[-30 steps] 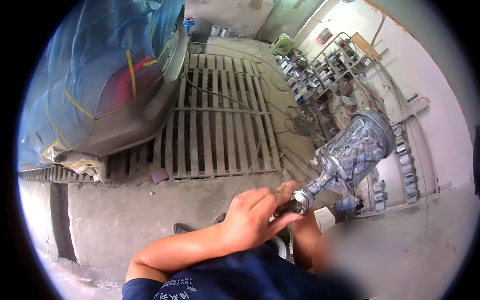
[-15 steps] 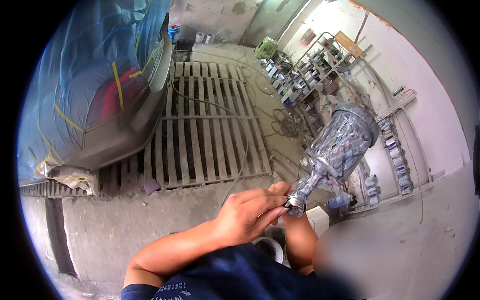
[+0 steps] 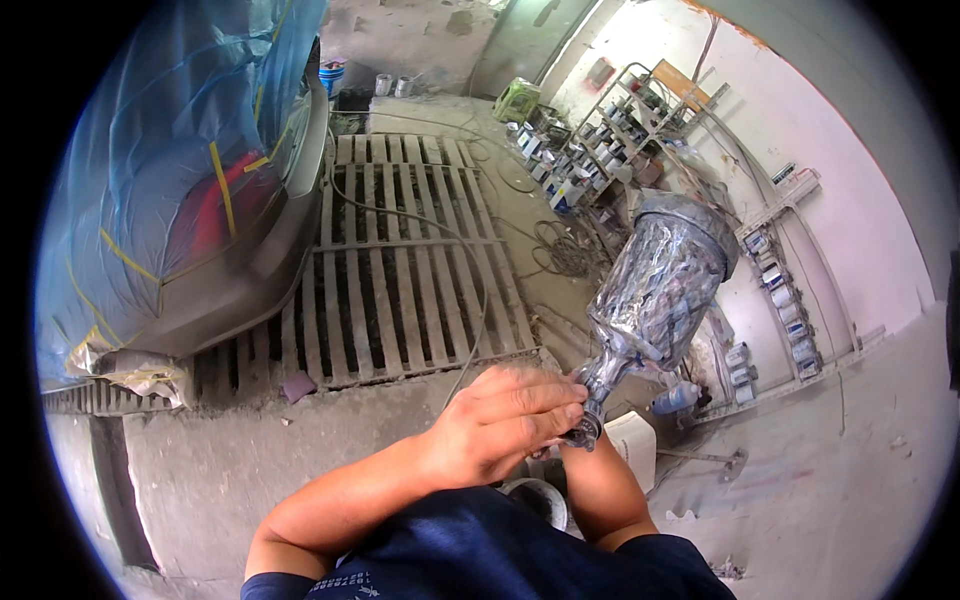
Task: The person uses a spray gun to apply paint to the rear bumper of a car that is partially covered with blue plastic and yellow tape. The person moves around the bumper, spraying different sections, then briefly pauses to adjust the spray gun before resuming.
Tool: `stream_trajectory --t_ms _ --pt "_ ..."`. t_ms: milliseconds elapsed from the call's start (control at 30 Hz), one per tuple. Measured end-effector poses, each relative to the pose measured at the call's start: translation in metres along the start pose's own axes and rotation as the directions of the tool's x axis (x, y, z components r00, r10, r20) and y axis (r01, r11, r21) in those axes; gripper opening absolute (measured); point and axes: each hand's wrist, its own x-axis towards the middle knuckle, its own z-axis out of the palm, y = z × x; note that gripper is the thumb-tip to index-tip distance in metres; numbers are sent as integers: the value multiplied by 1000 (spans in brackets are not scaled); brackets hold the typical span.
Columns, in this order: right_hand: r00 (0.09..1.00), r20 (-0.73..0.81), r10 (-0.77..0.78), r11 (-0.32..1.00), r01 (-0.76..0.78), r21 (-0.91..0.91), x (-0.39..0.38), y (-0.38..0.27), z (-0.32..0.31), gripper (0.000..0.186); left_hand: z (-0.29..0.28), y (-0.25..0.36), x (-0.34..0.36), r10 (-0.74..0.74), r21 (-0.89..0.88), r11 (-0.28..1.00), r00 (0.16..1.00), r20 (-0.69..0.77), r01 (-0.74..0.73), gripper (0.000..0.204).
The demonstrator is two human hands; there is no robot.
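Observation:
A gravity-feed spray gun (image 3: 655, 285) is tilted in front of me, its paint-crusted cup up and to the right. Its narrow nozzle end points down toward me. My left hand (image 3: 500, 425) is closed on that end, with the fingers bent across the ring and the thumb side largely hidden. My right forearm (image 3: 605, 490) rises behind the gun's lower end. The right hand itself is covered by the left hand and the gun, so its fingers do not show.
At left stands a car (image 3: 240, 280) masked with blue plastic sheet (image 3: 150, 180) and yellow tape. Beside it lies a slatted floor grate (image 3: 400, 260), crossed by a hose (image 3: 465, 240). Paint cans (image 3: 600, 150) crowd a rack at right. Below my hands are a bucket (image 3: 540, 500) and a white box (image 3: 632, 450).
The spray gun has shifted slightly left, its nozzle end lower. My left fingers have turned from a fingertip pinch to lying across the nozzle. A bit of my right hand seen before is now hidden.

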Motion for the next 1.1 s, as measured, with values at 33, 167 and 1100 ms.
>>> stream_trajectory --t_ms 33,167,1100 --pt "1000 0 -3 1000 3 6 -1 1 0 38 0 0 0 28 18 999 1000 -7 -28 29" --pt "1000 -18 -15 999 16 47 -3 4 -2 37 -1 2 3 114 80 990 993 -13 -113 25" --pt "911 -412 15 811 -252 -528 7 -13 10 34 -13 17 16 -684 -136 721 729 17 680 14"
